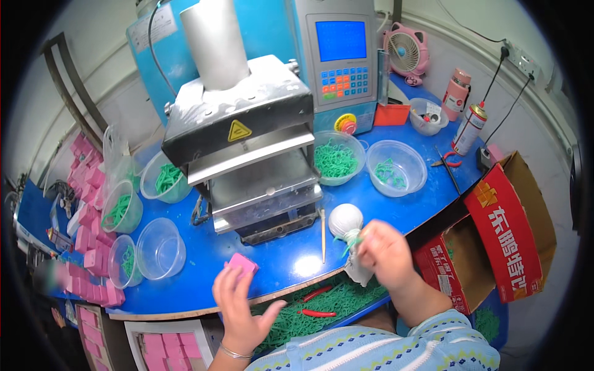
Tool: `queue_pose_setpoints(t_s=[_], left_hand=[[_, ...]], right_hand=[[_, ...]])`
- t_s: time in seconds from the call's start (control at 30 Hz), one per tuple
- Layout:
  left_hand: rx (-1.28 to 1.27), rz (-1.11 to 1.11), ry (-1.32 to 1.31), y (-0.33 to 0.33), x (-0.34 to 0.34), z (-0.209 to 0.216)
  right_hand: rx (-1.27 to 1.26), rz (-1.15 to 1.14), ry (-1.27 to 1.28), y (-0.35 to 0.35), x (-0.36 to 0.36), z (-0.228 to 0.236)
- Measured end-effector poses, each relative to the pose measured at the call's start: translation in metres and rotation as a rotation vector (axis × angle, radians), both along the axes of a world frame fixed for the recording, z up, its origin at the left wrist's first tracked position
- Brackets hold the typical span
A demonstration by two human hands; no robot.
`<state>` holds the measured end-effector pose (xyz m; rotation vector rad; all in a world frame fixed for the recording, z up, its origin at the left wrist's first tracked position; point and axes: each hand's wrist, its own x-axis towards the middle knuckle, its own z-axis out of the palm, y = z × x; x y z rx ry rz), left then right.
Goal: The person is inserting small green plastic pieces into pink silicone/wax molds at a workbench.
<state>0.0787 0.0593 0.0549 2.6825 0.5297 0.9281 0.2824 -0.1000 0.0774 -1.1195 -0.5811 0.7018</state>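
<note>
Left hand (240,318): fingers spread, a pink, rectangular, foam-like block (244,263) at their tips. Right hand (387,252): fingers pinching thin, green, rubbery strands (350,242), just beside a white, ball-topped, cloth-like bundle (345,220).

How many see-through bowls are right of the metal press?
3: a green-filled bowl by the press, an emptier bowl beside it, a small bowl near the pink bottle. The press may hide more.

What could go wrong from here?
The rectangular pink block at the left hand might get knocked off the flat blue table. Thin green strands by the right hand may snag on the round white bundle. Slim red handles lying in the green stringy tangle could catch too.
</note>
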Motion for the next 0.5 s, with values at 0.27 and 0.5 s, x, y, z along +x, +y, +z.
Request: queue_pose_setpoints(t_s=[0.27, 0.5], left_hand=[[-0.265, -0.407, -0.381, -0.012, 0.004, 0.025], [-0.213, -0.286, -0.298, -0.022, -0.012, 0.036]], right_hand=[[0.051, 0.254, -0.634, 0.024, -0.049, 0.004], [0.200, 0.197, -0.910, 0.032, -0.059, 0.005]])
